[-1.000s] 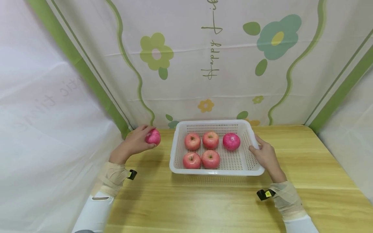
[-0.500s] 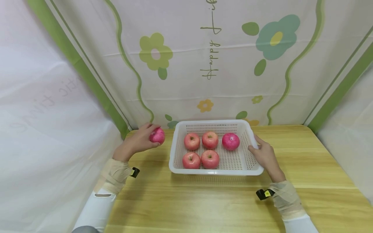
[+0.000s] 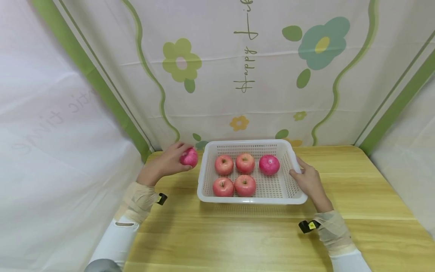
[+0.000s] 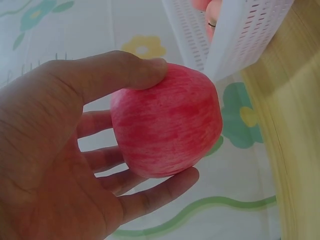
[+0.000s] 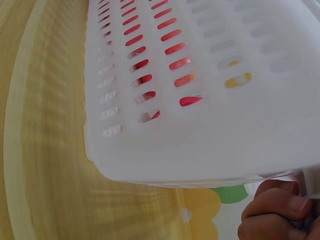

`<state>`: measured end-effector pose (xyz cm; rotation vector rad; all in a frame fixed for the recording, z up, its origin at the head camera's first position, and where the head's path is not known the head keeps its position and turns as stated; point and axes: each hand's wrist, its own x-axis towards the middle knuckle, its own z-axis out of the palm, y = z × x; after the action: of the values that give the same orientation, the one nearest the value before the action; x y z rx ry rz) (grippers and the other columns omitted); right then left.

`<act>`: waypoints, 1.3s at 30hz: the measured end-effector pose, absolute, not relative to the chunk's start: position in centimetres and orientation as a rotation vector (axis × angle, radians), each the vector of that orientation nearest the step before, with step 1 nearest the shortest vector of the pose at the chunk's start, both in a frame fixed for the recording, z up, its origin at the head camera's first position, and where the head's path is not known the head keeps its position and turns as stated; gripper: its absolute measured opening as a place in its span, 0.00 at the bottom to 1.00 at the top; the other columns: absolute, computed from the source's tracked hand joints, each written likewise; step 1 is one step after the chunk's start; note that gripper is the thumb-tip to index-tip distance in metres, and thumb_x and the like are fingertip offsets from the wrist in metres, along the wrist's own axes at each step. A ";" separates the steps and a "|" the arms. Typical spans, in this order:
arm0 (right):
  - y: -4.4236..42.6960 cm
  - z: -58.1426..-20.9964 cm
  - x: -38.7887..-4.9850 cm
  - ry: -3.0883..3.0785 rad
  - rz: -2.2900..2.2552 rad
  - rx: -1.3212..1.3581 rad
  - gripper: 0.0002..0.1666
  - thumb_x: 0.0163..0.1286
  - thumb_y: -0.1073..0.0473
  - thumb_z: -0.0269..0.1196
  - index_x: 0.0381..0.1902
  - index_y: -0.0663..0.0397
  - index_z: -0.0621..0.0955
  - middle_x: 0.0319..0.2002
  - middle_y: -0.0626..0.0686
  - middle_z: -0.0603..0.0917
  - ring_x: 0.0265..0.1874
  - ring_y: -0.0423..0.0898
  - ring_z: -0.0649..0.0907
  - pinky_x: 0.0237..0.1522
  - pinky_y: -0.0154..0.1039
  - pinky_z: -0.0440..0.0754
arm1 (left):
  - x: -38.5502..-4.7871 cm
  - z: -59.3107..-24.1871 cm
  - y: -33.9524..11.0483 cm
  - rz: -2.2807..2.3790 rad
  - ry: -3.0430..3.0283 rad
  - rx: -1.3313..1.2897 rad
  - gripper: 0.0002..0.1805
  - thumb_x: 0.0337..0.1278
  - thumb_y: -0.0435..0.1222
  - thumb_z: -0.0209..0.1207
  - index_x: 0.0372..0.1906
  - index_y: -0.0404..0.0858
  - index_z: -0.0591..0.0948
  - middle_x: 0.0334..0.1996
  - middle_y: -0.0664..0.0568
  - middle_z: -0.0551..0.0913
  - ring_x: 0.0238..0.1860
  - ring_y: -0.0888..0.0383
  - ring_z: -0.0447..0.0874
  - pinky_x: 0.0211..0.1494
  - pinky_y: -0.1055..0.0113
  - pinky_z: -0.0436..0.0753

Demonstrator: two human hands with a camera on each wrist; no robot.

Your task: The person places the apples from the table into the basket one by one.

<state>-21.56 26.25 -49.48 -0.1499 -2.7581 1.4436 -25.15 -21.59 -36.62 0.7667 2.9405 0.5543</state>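
A deep pink apple (image 3: pixel 189 158) is in my left hand (image 3: pixel 170 160), just left of the basket. In the left wrist view the thumb lies on one side of the apple (image 4: pixel 167 122) and the fingers on the other. The white plastic basket (image 3: pixel 249 201) has slotted walls. Inside are several lighter red apples (image 3: pixel 245 185) at the left and one deep pink apple (image 3: pixel 269 165) at the right. My right hand (image 3: pixel 308 181) grips the basket's right rim, thumb on top. Its curled fingers (image 5: pixel 275 212) show beneath the rim in the right wrist view.
The wooden table (image 3: pixel 238 238) extends in front of the basket and to both sides. Behind it hangs a white curtain (image 3: pixel 210 87) with printed flowers, close to the basket's back. More white cloth (image 3: pixel 61 151) stands along the left side.
My left hand has moved to the right with its apple, closer to the basket's left rim. The right hand, the basket and the apples inside stay in place.
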 end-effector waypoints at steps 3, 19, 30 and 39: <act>26.2 -49.4 -21.5 -2.759 1.442 -0.148 0.44 0.78 0.56 0.59 0.84 0.63 0.56 0.59 0.82 0.80 0.40 0.64 0.92 0.30 0.44 0.92 | -25.3 -36.6 -21.3 0.541 2.938 0.778 0.40 0.59 0.39 0.73 0.75 0.35 0.72 0.66 0.36 0.75 0.64 0.40 0.76 0.62 0.43 0.85; 26.2 -49.5 -21.5 -2.739 1.465 -0.131 0.44 0.78 0.57 0.59 0.84 0.62 0.57 0.59 0.83 0.80 0.40 0.65 0.92 0.30 0.45 0.92 | -25.7 -36.8 -19.1 0.494 2.912 0.846 0.42 0.57 0.39 0.73 0.76 0.33 0.72 0.67 0.34 0.74 0.66 0.38 0.74 0.64 0.44 0.85; 26.2 -49.4 -21.4 -2.751 1.436 -0.137 0.44 0.77 0.57 0.59 0.84 0.61 0.57 0.59 0.83 0.79 0.40 0.65 0.92 0.29 0.45 0.92 | -26.0 -36.8 -17.6 0.479 2.873 0.859 0.41 0.59 0.40 0.72 0.77 0.35 0.71 0.67 0.37 0.74 0.66 0.40 0.75 0.63 0.47 0.86; 26.2 -49.4 -21.4 -2.751 1.410 -0.121 0.43 0.77 0.57 0.59 0.84 0.64 0.58 0.58 0.83 0.80 0.39 0.66 0.92 0.28 0.45 0.92 | -26.1 -36.8 -16.7 0.450 2.866 0.844 0.42 0.60 0.42 0.72 0.78 0.39 0.71 0.71 0.38 0.73 0.68 0.41 0.74 0.65 0.47 0.85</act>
<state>-21.42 26.24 -49.37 -0.1215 -2.7514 1.4103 -26.07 -16.74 -36.82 0.8440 2.8659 0.4502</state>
